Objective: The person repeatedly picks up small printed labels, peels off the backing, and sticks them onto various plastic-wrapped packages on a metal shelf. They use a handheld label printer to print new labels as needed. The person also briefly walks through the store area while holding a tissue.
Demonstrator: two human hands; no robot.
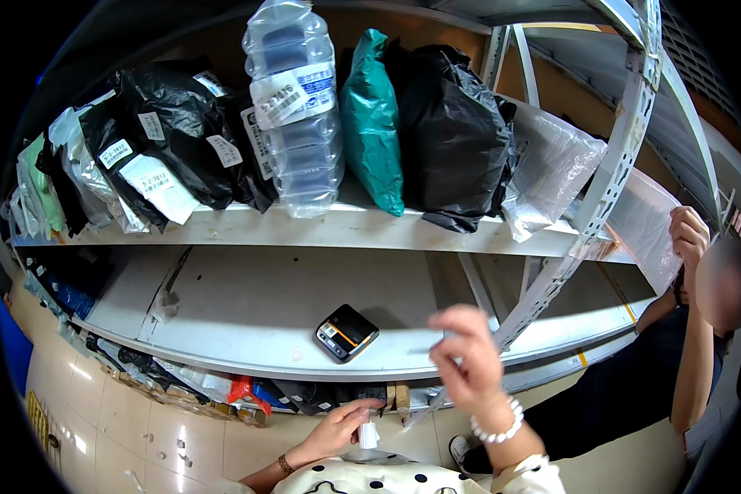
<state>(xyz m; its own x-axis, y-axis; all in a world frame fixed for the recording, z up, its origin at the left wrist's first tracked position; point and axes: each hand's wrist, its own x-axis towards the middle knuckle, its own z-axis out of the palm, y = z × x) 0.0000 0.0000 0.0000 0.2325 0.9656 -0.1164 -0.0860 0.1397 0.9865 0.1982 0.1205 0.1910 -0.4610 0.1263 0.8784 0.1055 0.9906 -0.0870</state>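
My left hand [337, 430] pinches a small white paper-like piece [369, 436], its long axis running roughly 12 to 6 o'clock. It lies toward 8 o'clock from my right hand [473, 369], raised with bent fingers, too blurred for me to tell whether they grip anything. A black, boxy, orange-striped plastic device [347, 333] sits on the pale flat shelf [230, 321], 12 o'clock from my left, 9 from my right.

White paper [369, 435], orange-striped black device [347, 333] — black-dotted cream garment [387, 481].
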